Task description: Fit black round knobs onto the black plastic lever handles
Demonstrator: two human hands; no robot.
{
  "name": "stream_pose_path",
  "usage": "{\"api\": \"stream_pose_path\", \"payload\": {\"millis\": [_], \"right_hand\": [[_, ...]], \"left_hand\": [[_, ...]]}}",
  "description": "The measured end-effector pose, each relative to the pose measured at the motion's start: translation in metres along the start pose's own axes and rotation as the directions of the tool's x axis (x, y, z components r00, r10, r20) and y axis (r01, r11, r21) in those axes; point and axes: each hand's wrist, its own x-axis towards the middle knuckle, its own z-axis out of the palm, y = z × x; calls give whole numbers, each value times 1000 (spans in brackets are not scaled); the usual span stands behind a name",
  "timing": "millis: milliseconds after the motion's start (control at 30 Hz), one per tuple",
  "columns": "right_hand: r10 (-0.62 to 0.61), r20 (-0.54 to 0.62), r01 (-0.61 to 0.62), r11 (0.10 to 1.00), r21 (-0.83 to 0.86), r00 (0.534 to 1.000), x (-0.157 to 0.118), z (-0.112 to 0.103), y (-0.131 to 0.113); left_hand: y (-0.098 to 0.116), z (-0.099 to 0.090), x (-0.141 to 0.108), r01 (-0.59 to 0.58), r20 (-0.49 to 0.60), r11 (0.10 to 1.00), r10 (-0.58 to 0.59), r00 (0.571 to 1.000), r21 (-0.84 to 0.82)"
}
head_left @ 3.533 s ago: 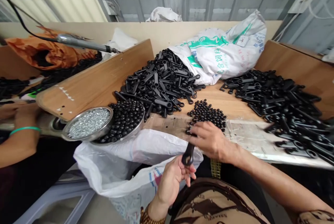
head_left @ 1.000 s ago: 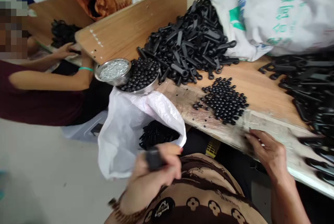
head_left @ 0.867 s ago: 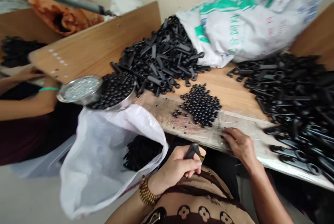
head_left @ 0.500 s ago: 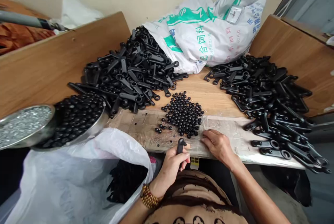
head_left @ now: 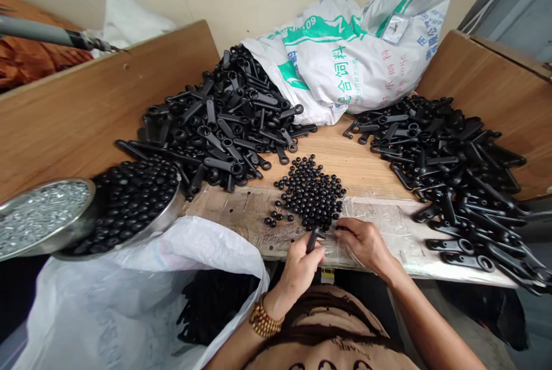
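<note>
My left hand (head_left: 295, 272), with a beaded bracelet at the wrist, is closed around a black crank handle (head_left: 313, 240). The handle's upper end sticks up past my thumb, close to the near edge of a heap of small black round knobs (head_left: 314, 193). To the right of that heap, my right hand (head_left: 370, 248) is low over the worn board, thumb and fingertips pinched on a small black knob (head_left: 341, 228). The knob is mostly covered by the fingers. A short gap separates the two hands.
Black crank handles are piled at the left (head_left: 215, 128) and right (head_left: 431, 134). A printed woven sack (head_left: 319, 65) lies behind. Metal bowls hold black knobs (head_left: 133, 197) and small silvery parts (head_left: 47, 209). Below, an open white bag (head_left: 107, 306) contains dark pieces.
My left hand has moved up and right with the crank handle, nearer the knobs and my right hand. A black knob now shows between my right fingertips. The view has shifted slightly.
</note>
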Motion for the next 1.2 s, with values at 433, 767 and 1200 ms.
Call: {"api": "stream_pose_path", "payload": {"millis": [433, 767, 1200], "right_hand": [[198, 27, -65, 186, 980, 980, -35, 9, -6], [254, -14, -25, 151, 988, 967, -37, 13, 1], [346, 47, -96, 126, 987, 937, -39, 12, 6]], "left_hand": [[23, 39, -3, -279, 1, 851, 311, 950, 444], [9, 43, 3, -343, 39, 532, 502, 864, 774], [-2, 45, 7, -385, 163, 249, 613, 773, 889]]}}
